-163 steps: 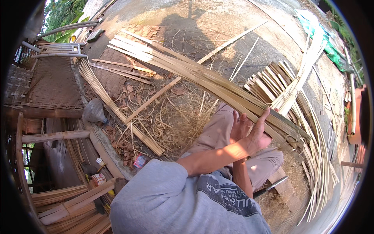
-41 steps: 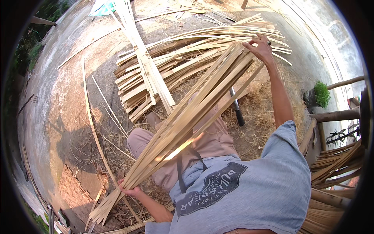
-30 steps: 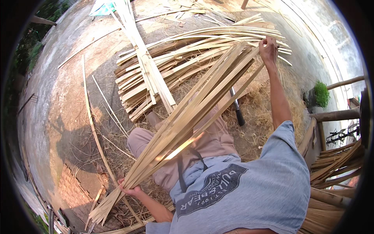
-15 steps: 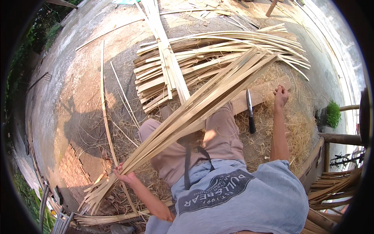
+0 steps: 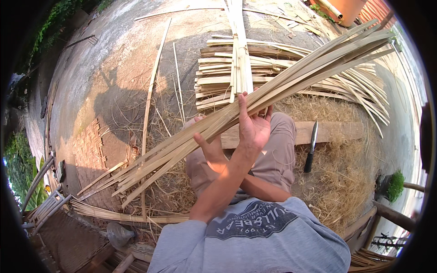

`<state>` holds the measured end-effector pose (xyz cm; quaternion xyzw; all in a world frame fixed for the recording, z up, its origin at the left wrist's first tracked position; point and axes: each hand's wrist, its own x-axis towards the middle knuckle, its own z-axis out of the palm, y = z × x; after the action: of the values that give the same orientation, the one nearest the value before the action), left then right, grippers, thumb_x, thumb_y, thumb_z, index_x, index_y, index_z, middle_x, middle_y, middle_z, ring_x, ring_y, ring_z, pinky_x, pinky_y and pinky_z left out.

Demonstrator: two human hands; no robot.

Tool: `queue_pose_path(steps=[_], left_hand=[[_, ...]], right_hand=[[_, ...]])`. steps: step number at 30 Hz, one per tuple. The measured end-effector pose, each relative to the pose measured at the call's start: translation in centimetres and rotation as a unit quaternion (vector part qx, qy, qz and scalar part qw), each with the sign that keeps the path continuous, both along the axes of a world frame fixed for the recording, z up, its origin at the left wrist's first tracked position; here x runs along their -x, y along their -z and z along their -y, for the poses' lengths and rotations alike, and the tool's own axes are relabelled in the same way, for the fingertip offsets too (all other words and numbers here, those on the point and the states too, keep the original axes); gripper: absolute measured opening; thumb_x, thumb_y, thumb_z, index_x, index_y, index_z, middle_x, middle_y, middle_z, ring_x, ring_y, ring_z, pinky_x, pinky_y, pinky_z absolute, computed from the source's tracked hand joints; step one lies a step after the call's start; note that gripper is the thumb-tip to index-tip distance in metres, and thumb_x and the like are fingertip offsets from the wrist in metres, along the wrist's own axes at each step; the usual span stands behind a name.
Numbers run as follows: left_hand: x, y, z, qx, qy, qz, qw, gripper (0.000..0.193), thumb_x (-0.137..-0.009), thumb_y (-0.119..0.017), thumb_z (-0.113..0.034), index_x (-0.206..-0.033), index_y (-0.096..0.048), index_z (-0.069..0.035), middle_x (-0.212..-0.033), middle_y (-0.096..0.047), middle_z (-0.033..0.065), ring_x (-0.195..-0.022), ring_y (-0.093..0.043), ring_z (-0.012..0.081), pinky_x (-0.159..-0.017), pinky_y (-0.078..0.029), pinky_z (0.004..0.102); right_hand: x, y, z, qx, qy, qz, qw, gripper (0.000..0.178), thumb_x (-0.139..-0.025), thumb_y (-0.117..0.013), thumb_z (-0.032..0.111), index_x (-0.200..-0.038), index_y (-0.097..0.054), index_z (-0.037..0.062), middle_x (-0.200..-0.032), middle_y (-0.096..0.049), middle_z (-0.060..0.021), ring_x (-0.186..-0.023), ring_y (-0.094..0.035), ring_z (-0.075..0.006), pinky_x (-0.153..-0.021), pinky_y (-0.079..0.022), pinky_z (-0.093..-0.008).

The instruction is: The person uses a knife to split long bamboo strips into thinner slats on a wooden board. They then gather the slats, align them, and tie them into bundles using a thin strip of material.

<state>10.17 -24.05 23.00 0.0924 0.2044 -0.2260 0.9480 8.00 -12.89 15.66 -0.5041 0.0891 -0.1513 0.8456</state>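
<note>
A long bundle of pale, flat bamboo strips point(image 5: 277, 91) slants across my lap, from low on the left to high on the right. My forearms are crossed, the left lying over the right. My left hand point(image 5: 255, 129) is closed about the middle of the bundle, thumb and fingers on either side of it. Lower down and to the left, my right hand point(image 5: 213, 152) also grips the strips, its thumb in front and its fingers partly hidden behind them. A knife point(image 5: 312, 148) with a dark handle lies right of my knee, its blade resting on a wooden plank point(image 5: 337, 132).
Beyond my legs lies a large pile of bamboo strips point(image 5: 214, 86), with an upright bundle of strips point(image 5: 243, 59) across it. Fibre shavings point(image 5: 337, 186) cover the ground at right. A woven mat piece point(image 5: 88, 150) and a single long strip point(image 5: 152, 86) lie at left.
My left hand has moved from the bundle's lower left end to its middle. My right hand has come over from the far right and taken hold of the bundle. The bundle has shifted right.
</note>
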Motion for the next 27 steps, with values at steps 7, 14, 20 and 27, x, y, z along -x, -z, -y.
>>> queue_pose_path(steps=[7,14,20,27], left_hand=[[2.8,-2.5,-8.1,-0.019,0.351,0.191,0.916,0.067,-0.097,-0.066,-0.046,-0.139,-0.049,0.003,-0.140,-0.057,0.0184,-0.126,-0.060,0.0320,-0.107,-0.050,0.0450],[-3.4,10.1,-35.2,-0.914,0.154,0.260,0.270,0.084,-0.100,-0.021,-0.074,-0.150,-0.050,-0.012,-0.149,-0.053,0.0170,-0.148,-0.034,0.0395,-0.126,-0.001,0.0510],[3.4,8.1,-33.8,-0.747,0.274,0.350,0.495,0.108,-0.082,-0.040,-0.091,-0.152,-0.045,-0.009,-0.143,-0.057,0.0199,-0.135,-0.050,0.0412,-0.117,-0.034,0.0501],[9.2,5.9,-31.5,-0.774,0.332,0.440,0.310,0.114,-0.067,-0.087,-0.041,-0.161,-0.026,-0.016,-0.121,-0.064,0.0214,-0.112,-0.064,0.0413,-0.093,-0.053,0.0483]], right_hand=[[0.6,-0.6,8.1,-0.228,0.038,-0.123,0.965,0.034,-0.103,-0.059,0.029,-0.118,-0.055,-0.0014,-0.112,-0.067,-0.0149,-0.108,-0.065,-0.0239,-0.097,-0.053,-0.0397],[-3.0,0.9,17.6,-0.220,0.100,-0.081,0.967,0.035,-0.101,-0.063,0.031,-0.100,-0.061,-0.0036,-0.096,-0.071,-0.0165,-0.084,-0.071,-0.0255,-0.081,-0.060,-0.0392],[-4.6,2.1,22.0,-0.285,0.172,-0.064,0.941,0.026,-0.102,-0.061,0.025,-0.095,-0.056,0.0006,-0.083,-0.061,-0.0116,-0.081,-0.067,-0.0240,-0.077,-0.059,-0.0398],[-8.0,2.1,23.3,-0.259,0.114,-0.089,0.955,0.022,-0.102,-0.060,0.025,-0.101,-0.051,0.0045,-0.086,-0.053,-0.0048,-0.072,-0.058,-0.0160,-0.067,-0.058,-0.0361]])
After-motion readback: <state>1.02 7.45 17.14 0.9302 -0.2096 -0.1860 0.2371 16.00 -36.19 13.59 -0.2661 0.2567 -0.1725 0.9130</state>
